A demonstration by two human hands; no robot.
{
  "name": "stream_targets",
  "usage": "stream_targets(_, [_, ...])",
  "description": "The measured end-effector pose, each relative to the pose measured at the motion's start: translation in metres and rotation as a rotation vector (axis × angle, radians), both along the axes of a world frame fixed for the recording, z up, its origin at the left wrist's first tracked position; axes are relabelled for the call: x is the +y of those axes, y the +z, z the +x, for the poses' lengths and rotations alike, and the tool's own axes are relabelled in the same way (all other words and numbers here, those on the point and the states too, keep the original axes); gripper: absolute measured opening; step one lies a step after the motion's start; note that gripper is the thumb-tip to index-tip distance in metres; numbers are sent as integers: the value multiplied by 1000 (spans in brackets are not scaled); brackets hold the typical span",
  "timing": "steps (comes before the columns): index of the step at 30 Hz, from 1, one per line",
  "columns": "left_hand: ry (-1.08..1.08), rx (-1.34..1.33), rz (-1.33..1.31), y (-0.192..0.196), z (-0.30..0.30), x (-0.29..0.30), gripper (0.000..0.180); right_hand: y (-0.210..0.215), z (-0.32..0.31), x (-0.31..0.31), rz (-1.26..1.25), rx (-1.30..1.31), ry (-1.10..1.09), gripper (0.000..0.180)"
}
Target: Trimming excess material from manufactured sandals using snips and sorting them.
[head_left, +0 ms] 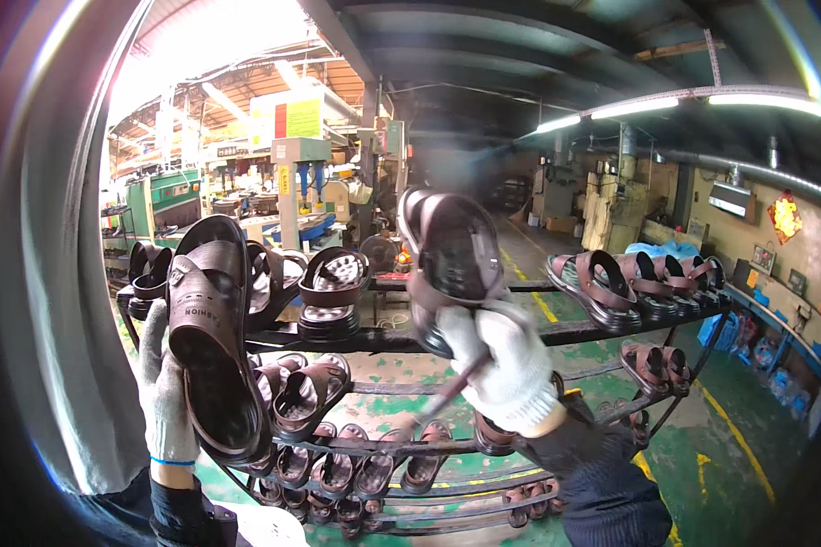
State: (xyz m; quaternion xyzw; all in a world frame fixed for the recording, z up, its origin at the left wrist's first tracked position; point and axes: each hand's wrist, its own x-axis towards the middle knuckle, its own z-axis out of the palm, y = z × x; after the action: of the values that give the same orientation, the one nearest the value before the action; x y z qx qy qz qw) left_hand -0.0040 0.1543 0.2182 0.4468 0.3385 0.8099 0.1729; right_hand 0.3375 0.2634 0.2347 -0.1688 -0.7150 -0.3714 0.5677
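My left hand [161,392], in a white knit glove, holds a brown sandal [212,337] upright from behind, sole side toward me and strap at the top. My right hand [504,360], also gloved, grips a second brown sandal [452,260] raised above the rack, blurred by motion. A thin stick-like tool [447,394] pokes down-left from the right fist. Both sandals are held in front of a dark tiered metal rack [602,326].
The rack's tiers carry several more brown sandals, a row at the upper right [639,283] and others lower down [337,469]. A grey pillar [50,301] stands close on the left. Machines [296,191] fill the background; green floor with yellow lines [730,428] lies to the right.
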Motion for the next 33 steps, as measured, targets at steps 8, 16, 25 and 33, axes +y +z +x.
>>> stream_targets(8, [-13, -86, 33, -14, -22, -29, 52, -43, -73, 66, -366, -101, -70, 31])
stream_targets(16, [-73, -75, 54, -13, -26, -38, 53, -45, -24, 15, -121, -202, -107, 45])
stream_targets(25, [-353, -12, -6, 36, 71, 8, 53, -62, 94, -19, -683, 309, -100, 32])
stream_targets(33, [-269, 239, -26, 67, 194, 86, 56, -53, 149, -27, -724, 361, -9, 30])
